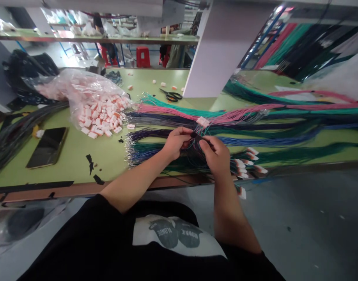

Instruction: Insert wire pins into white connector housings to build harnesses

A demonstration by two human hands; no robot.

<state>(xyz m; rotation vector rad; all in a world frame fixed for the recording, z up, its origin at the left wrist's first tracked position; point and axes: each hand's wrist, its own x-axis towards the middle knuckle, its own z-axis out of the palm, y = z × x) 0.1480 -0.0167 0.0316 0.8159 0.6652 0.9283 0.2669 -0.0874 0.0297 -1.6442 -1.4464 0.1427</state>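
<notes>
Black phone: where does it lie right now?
In the head view, the black phone lies on the left side of the green table, between the bundle of dark wires and the loose pile of white-and-orange connectors.

dark-screened phone (47,148) lying flat on the green counter (70,164), black bag (29,72) at its left end, pale upright panel (225,47), red stool (143,57) below a far table (164,39), grey floor (307,218)

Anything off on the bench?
Yes, minor: one white-and-orange connector hangs past the front edge of the bench, so it might snag. Black scraps litter the surface left of the wires; loose pieces lie near the scissors.
</notes>
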